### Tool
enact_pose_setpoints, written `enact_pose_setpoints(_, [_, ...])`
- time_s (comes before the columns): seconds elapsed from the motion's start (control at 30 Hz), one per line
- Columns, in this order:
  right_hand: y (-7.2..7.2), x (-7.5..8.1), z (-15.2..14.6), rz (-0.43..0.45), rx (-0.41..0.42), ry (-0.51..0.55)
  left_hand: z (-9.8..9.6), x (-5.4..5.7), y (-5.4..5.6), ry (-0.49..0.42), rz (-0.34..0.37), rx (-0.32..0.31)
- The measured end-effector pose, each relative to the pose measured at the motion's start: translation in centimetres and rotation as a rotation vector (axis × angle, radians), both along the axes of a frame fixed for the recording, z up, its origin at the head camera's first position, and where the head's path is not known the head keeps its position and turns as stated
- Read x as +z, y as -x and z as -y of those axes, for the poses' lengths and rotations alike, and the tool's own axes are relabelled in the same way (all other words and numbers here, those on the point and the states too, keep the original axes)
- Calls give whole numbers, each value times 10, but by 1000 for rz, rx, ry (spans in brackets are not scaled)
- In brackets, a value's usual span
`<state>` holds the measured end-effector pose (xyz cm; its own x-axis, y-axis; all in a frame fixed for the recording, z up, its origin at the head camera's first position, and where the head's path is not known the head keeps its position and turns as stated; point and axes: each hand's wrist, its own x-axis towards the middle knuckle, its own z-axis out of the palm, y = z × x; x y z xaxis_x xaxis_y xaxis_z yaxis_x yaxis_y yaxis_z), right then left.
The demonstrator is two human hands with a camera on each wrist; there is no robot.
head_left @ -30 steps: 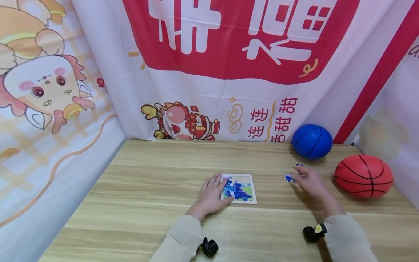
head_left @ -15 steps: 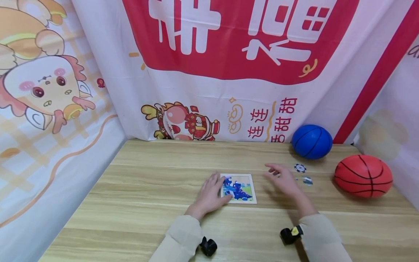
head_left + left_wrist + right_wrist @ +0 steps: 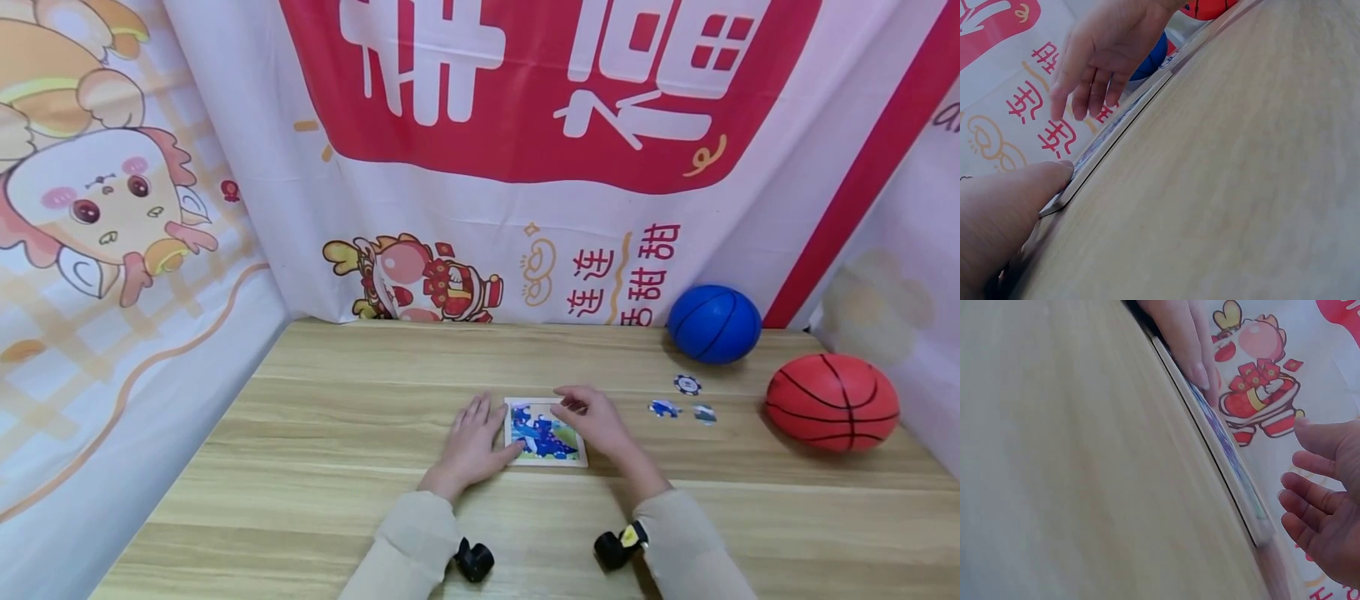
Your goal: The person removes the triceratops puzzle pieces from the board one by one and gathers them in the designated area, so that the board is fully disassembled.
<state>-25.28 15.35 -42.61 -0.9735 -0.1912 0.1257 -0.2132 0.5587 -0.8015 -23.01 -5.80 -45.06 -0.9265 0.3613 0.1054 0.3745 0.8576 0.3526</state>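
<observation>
A small jigsaw puzzle in a pale square tray lies flat on the table, showing a blue dinosaur-like picture. My left hand lies along its left side, thumb on the lower left edge; the left wrist view shows that thumb against the tray's border. Over the puzzle's upper right corner hovers my right hand, partly covering it. In the right wrist view the right hand has loosely bent fingers and nothing between them. Two loose puzzle pieces, one blue and one greyish, lie to the right.
Behind the loose pieces lies a round blue-and-white disc like a poker chip. A blue ball and a red ball stand at the table's right. Printed cloth hangs along the back edge.
My right hand has left the loose pieces on the right and moved left to above the puzzle. The blue piece it was touching stays on the table. The left hand has barely shifted.
</observation>
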Motion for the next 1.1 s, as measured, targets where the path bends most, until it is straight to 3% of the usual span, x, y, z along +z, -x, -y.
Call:
enact_pose_setpoints(0.1, [1, -4, 9, -23, 0, -3, 0, 0, 0, 10, -8, -4])
enact_pose_setpoints(0.37, [2, -18, 23, -197, 40, -2, 0, 0, 0, 34, -26, -4])
enact_pose_setpoints(0.67, [2, -25, 31, -198, 6, -103, 0, -1, 0, 46, -25, -11])
enact_pose_setpoints(0.93, [-1, -27, 34, -244, -18, -133, 1, 0, -1, 38, -27, -20])
enact_pose_setpoints(1.1, [-2, -23, 39, -218, -60, -152, 1, -1, 0, 35, -29, -20])
